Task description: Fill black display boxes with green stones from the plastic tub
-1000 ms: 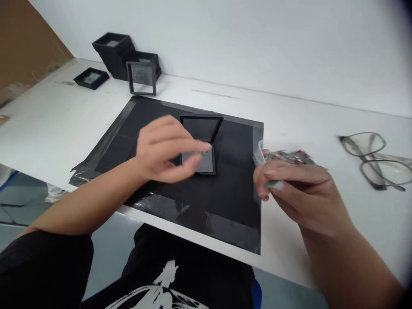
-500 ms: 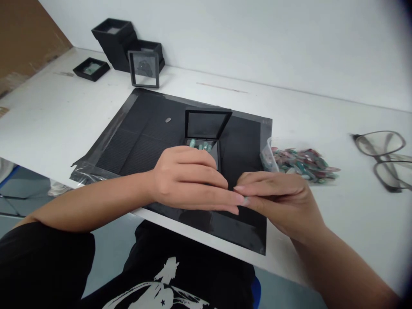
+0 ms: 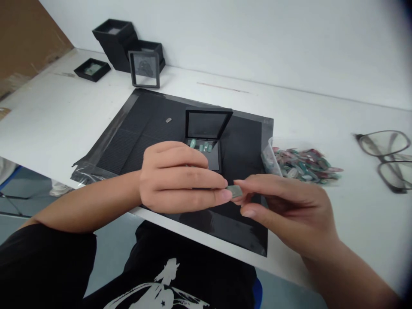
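Observation:
My left hand (image 3: 175,178) and my right hand (image 3: 285,208) meet fingertip to fingertip over the black mat (image 3: 135,128), both pinching a small grey-green piece (image 3: 234,191). Just behind my left hand stands a small open black case (image 3: 206,137) with its lid tilted up. Several greenish pieces (image 3: 200,146) lie in its tray. A clear bag of green and pink pieces (image 3: 299,165) lies on the white table to the right of the mat.
One small grey piece (image 3: 168,120) lies loose on the mat. Black boxes (image 3: 124,47), a framed case (image 3: 143,68) and a flat black tray (image 3: 92,69) stand at the back left. Eyeglasses (image 3: 386,156) lie at the far right. The table edge (image 3: 38,169) runs close to my lap.
My left hand came back from the open case toward me. My right hand left the bag and moved left to meet it. Both now pinch the small piece.

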Tool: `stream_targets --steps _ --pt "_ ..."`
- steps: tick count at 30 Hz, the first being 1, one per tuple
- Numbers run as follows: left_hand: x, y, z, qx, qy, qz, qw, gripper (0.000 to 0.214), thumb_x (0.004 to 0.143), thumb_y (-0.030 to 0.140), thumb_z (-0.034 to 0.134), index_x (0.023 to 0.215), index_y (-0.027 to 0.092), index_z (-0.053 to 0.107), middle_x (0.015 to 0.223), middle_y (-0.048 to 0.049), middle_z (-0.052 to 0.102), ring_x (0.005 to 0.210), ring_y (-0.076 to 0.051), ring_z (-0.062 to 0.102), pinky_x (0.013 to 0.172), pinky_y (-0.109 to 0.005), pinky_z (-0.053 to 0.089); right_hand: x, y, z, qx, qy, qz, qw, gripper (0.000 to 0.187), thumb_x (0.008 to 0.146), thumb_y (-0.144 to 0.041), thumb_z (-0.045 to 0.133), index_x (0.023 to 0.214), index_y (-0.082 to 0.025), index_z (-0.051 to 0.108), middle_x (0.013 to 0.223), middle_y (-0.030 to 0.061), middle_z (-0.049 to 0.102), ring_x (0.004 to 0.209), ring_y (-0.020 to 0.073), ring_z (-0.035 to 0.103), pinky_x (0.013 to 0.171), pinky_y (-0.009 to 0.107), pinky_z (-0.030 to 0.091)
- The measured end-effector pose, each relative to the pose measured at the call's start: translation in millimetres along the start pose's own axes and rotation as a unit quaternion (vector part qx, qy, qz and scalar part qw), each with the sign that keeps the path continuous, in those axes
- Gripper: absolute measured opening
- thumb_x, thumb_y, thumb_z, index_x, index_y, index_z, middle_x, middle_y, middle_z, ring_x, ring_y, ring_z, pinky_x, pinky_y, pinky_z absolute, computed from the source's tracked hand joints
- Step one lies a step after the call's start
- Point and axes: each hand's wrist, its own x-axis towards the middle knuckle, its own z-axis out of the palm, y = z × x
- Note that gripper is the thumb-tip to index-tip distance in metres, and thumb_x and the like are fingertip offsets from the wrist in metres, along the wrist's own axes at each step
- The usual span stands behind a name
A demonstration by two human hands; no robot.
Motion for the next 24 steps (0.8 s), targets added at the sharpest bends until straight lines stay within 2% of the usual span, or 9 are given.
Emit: stream_targets --steps 2,5,10,15,17,21,24 --pt "0 1 0.7 -0.007 -0.005 -0.012 1.000 0.008 0.088 0.035 0.071 0.082 0.038 0.073 0.074 0.0072 0.076 0.060 -0.014 0.068 0.052 -0.030 0.059 1 0 2 -0.010 0.006 -0.021 1.000 0.050 0.079 -0.009 0.078 0.118 -0.041 0.074 0.094 -0.0022 0.078 0.075 0.0150 0.072 0.067 0.028 0.062" --pt "1 -4 3.3 -0.034 0.003 0.009 0.999 0.009 0.088 0.033 0.071 0.081 0.039 0.073 0.076 0.0078 0.076 0.062 -0.013 0.069 0.054 -0.028 0.059 3 0 4 -0.018 0.010 -0.032 0.999 0.051 0.078 -0.009 0.079 0.117 -0.041 0.075 0.091 -0.0014 0.078 0.072 0.0171 0.072 0.064 0.031 0.062" --pt "9 -14 6.4 -0.077 -0.018 0.067 0.995 0.011 0.085 0.032 0.073 0.076 0.038 0.073 0.080 0.0102 0.077 0.066 -0.011 0.070 0.052 -0.023 0.057 6 0 4 -0.025 0.017 -0.029 0.999 0.037 0.079 -0.012 0.078 0.106 -0.037 0.079 0.085 -0.0007 0.077 0.070 0.0165 0.070 0.060 0.030 0.060" --pt "11 -15 11.6 -0.103 -0.085 -0.003 0.991 0.019 0.090 0.042 0.065 0.075 0.038 0.075 0.073 0.0067 0.076 0.061 -0.013 0.069 0.051 -0.027 0.056 6 -1 5 -0.033 0.021 0.005 0.999 0.033 0.079 -0.015 0.079 0.105 -0.036 0.079 0.085 -0.0006 0.077 0.069 0.0154 0.069 0.059 0.027 0.058" --pt "8 -16 16.0 -0.080 -0.056 0.020 0.995 0.019 0.091 0.043 0.064 0.076 0.038 0.075 0.073 0.0069 0.075 0.061 -0.012 0.067 0.052 -0.026 0.056 6 -1 5 -0.029 0.015 0.000 0.999 0.032 0.079 -0.014 0.079 0.104 -0.035 0.080 0.083 -0.0005 0.077 0.068 0.0152 0.068 0.058 0.028 0.057" --pt "1 -19 24.5 -0.001 0.087 0.144 0.986 0.007 0.087 0.030 0.071 0.082 0.034 0.074 0.079 0.0064 0.075 0.069 -0.011 0.066 0.058 -0.023 0.059 6 1 5 0.000 0.011 -0.022 1.000 0.034 0.079 -0.011 0.078 0.103 -0.034 0.080 0.080 -0.0010 0.076 0.066 0.0146 0.067 0.057 0.029 0.056" --pt "0 -18 26.9 0.026 0.109 0.157 0.981 0.008 0.085 0.025 0.074 0.083 0.033 0.074 0.082 0.0064 0.074 0.074 -0.012 0.067 0.065 -0.024 0.061 6 3 4 0.007 0.021 -0.024 0.999 0.034 0.077 -0.009 0.079 0.101 -0.033 0.080 0.078 -0.0009 0.075 0.065 0.0144 0.067 0.056 0.028 0.055"
